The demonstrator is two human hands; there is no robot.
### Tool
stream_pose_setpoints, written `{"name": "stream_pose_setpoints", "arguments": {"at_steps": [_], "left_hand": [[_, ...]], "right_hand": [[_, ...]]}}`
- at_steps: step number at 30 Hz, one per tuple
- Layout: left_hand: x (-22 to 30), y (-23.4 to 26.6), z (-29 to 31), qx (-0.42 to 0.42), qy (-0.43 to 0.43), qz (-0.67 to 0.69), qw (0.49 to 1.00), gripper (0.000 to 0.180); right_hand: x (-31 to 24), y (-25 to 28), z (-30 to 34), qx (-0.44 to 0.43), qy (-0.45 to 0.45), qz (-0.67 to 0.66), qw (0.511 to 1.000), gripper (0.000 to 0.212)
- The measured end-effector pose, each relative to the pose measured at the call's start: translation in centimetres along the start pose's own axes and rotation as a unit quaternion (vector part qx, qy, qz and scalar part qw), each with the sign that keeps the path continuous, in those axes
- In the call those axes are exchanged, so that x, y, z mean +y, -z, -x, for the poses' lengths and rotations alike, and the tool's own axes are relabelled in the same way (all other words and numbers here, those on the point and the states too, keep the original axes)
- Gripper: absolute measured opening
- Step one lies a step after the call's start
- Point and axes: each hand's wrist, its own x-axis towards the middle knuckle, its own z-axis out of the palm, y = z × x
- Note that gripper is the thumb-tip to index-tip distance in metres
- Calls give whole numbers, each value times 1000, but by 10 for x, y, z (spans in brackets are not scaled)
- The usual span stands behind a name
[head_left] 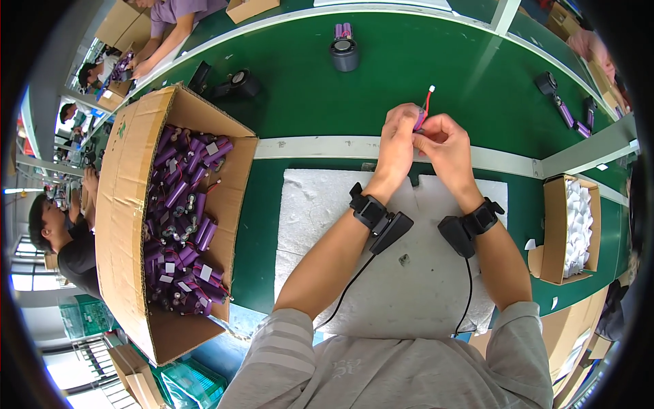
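Observation:
Above the white foam board [327, 232], my left hand [395, 142] is closed around a small purple battery pack [420, 120]. Its red lead rises from between the fingers to a white plug; most of the pack is hidden by the hands. My right hand [447, 140] meets it from the other side, with thumb and fingers pinched at the pack's lower end. To the left, a large open cardboard box [122, 211] lies tilted, holding many purple battery packs [178, 194] with wires and small white patches.
A small carton [555, 228] of white pieces stands at the right. A grey metal rail [313, 146] crosses the green table [422, 54]. Farther back are a dark round housing [345, 56] with purple cells, and black parts [242, 83]. Other people work at the left.

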Motion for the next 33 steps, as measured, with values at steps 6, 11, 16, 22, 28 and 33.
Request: {"name": "stream_pose_setpoints", "arguments": {"at_steps": [6,11,16,22,28,33], "left_hand": [[-5,1,-3,-9,-19,16,1000,47],[12,-6,3,-20,-58,-47,997,42],[15,19,-17,205,-109,-217,948,38],[78,123,-77,432,-153,-372,807,64],[111,163,-108,410,-43,-637,652,69],[109,181,-104,321,-47,-646,691,63]], "right_hand": [[-10,-15,3,87,98,14,991,21],[-1,-3,-8,-2,33,-15,999,25],[-8,1,-5,31,-43,-43,998,20],[-9,0,-10,37,-32,-103,993,11],[0,6,-10,59,-7,-57,997,10],[1,2,-10,34,-15,-12,999,12]]}}
